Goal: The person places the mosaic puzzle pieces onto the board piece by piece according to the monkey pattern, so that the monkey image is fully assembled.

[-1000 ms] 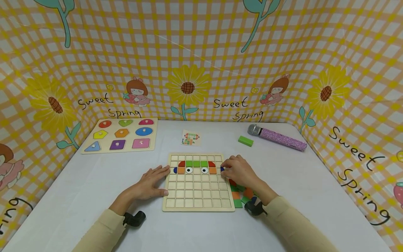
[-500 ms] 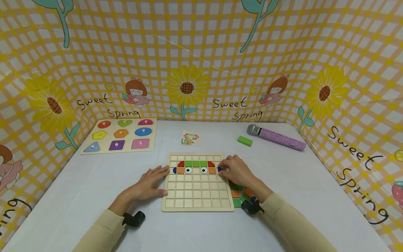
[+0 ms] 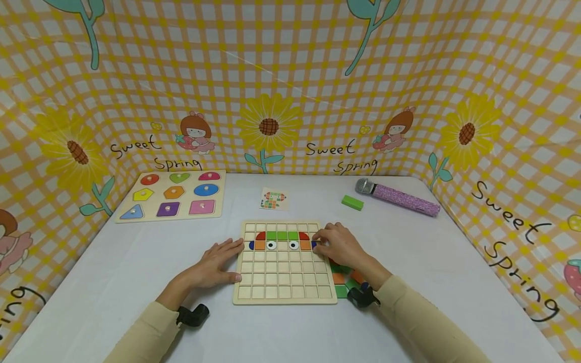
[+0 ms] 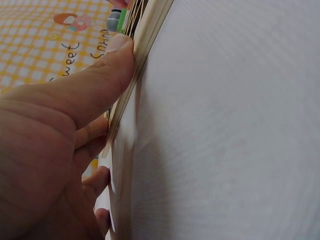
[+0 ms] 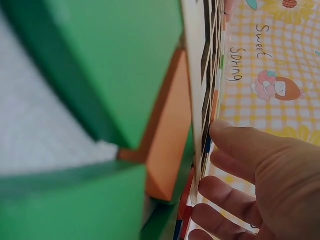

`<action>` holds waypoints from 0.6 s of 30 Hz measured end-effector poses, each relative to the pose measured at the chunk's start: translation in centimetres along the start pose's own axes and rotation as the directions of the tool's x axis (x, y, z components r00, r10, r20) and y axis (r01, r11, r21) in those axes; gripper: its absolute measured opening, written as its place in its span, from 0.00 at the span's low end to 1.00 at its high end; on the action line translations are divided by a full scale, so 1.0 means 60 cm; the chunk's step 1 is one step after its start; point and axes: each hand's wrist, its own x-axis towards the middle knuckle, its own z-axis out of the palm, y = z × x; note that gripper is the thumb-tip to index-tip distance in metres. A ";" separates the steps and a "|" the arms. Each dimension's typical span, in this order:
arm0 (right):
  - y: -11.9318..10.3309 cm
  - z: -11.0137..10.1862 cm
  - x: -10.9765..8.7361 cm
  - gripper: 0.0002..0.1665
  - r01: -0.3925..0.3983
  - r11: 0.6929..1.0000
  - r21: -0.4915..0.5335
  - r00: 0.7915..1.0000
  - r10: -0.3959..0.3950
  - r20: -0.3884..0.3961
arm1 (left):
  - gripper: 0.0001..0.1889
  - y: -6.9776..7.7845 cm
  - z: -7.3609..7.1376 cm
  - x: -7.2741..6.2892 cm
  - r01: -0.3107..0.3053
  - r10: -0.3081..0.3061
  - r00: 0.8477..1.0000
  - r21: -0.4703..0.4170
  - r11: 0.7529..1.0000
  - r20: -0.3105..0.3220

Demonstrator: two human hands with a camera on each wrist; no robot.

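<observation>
Pinching blue tile (image 3: 314, 245), right hand (image 3: 341, 247), left hand (image 3: 213, 265) spread against gridded board (image 3: 284, 279) holding coloured tiles (image 3: 282, 236)

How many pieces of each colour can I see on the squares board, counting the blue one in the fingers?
Red pieces: 2
Green pieces: 3
Orange pieces: 2
White eyes: 2
Blue pieces: 2, one in the right fingers
Total: 11

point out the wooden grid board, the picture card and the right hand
Wooden grid board (image 3: 284, 267): head view, bare lower square
Picture card (image 3: 274, 198): head view, printed middle
Right hand (image 3: 340, 246): head view, back of hand
</observation>
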 end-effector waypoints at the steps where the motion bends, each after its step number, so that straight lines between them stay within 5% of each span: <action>1: 0.000 0.001 0.000 0.16 -0.005 1.000 0.001 1.000 0.005 0.002 | 0.41 0.000 0.000 0.000 -0.001 0.001 1.000 0.000 1.000 0.001; 18: 0.000 0.001 -0.006 0.15 -0.032 0.999 0.013 0.999 0.032 0.000 | 0.42 -0.001 -0.001 0.001 -0.001 0.001 1.000 0.015 1.000 0.005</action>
